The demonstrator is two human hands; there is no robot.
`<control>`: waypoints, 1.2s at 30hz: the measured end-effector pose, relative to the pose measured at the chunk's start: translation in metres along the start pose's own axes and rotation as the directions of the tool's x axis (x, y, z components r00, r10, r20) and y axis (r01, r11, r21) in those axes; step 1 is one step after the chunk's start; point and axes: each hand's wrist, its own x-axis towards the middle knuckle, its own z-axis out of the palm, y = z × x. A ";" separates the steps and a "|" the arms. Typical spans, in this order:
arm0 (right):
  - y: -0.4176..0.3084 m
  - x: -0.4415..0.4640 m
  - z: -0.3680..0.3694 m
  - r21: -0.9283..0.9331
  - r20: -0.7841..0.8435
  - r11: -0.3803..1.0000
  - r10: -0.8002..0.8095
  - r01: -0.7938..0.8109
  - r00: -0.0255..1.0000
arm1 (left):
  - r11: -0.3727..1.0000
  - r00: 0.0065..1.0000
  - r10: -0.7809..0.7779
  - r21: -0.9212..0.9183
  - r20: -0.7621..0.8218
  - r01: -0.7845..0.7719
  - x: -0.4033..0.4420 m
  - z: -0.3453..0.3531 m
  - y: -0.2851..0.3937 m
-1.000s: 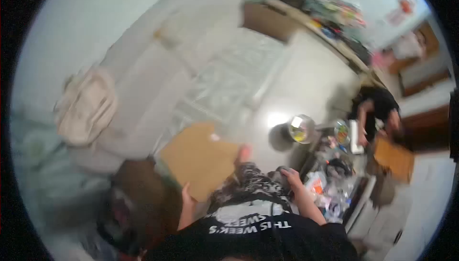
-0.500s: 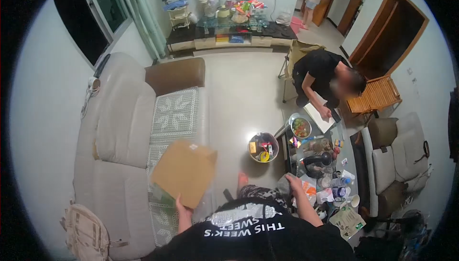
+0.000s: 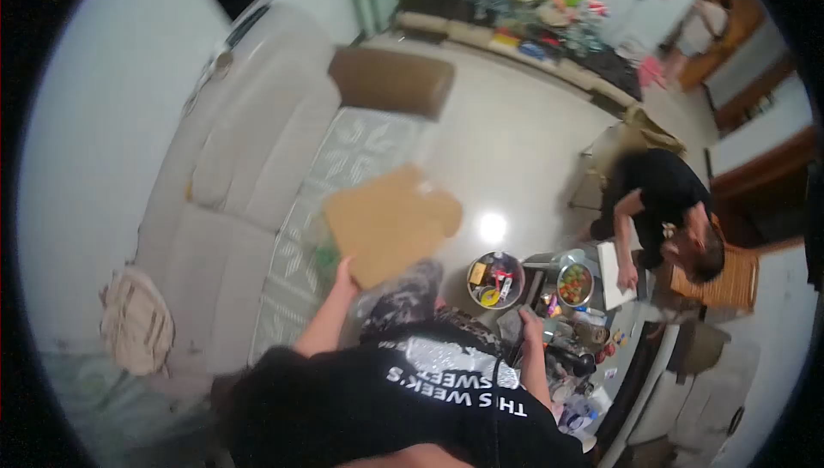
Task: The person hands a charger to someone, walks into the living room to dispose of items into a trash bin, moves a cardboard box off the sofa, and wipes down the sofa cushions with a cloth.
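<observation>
My left hand grips the lower left edge of a flat brown cardboard piece, held out above the sofa's patterned cover. Some green and clear plastic shows beside it. My right hand is closed on a grey cloth, near the edge of the cluttered table. Between the cardboard and the table stands a round bin with a yellow item and other small things inside.
A bowl of red and green pieces stands on the table. Beyond it a seated person in black leans over a white book. The grey sofa runs along the left. Another person stands at the back right.
The camera view has turned, so the room appears tilted. My left hand has carried the cardboard away from the sofa back, toward the floor side. The grey cloth is still in my right hand.
</observation>
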 end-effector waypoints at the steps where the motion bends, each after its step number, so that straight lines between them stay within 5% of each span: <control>1: -0.012 0.006 0.006 0.015 0.001 0.998 0.056 -0.056 0.998 | 1.000 1.000 0.007 0.015 -0.017 -0.007 0.016 0.004 0.004; 6: -0.043 0.064 0.028 0.103 0.071 0.993 0.043 -0.051 0.997 | 0.999 0.998 0.041 -0.018 -0.055 -0.042 0.083 0.059 0.031; 9: -0.064 0.101 0.029 -0.007 0.027 0.997 0.079 -0.079 0.997 | 0.996 0.993 0.068 -0.044 -0.101 -0.073 0.134 0.075 0.058; 19: -0.272 0.144 0.140 -0.083 0.003 0.987 0.141 -0.141 0.990 | 0.979 0.966 0.203 0.000 -0.161 -0.206 0.245 0.132 0.159; 26: -0.298 0.176 0.169 -0.295 0.153 0.942 0.212 -0.160 0.965 | 0.908 0.963 0.217 -0.329 -0.160 -0.260 0.335 0.101 0.152; 28: -0.321 0.177 0.187 -0.346 0.228 0.930 0.212 -0.124 0.950 | 0.882 0.715 0.368 -0.021 -0.595 -0.471 0.345 0.102 0.143; 29: -0.331 0.180 0.194 -0.429 0.212 0.898 0.208 -0.101 0.955 | 0.867 0.694 0.375 -0.032 -0.614 -0.497 0.352 0.094 0.138; 30: -0.340 0.185 0.199 -0.504 0.194 0.860 0.200 -0.077 0.960 | 0.932 0.645 0.362 0.287 -0.673 -0.223 0.356 0.088 0.135; 31: -0.346 0.194 0.202 -0.513 0.223 0.856 0.194 -0.054 0.956 | 0.843 0.585 0.367 0.524 -0.723 0.119 0.360 0.084 0.132; 35: -0.393 0.219 0.243 -0.555 0.312 0.832 0.193 0.014 0.930 | 0.692 0.549 0.512 0.696 -0.660 0.192 0.298 0.115 0.150; 36: -0.404 0.225 0.254 -0.517 0.346 0.856 0.199 0.009 0.917 | 0.657 0.642 0.491 0.734 -0.590 0.172 0.263 0.130 0.156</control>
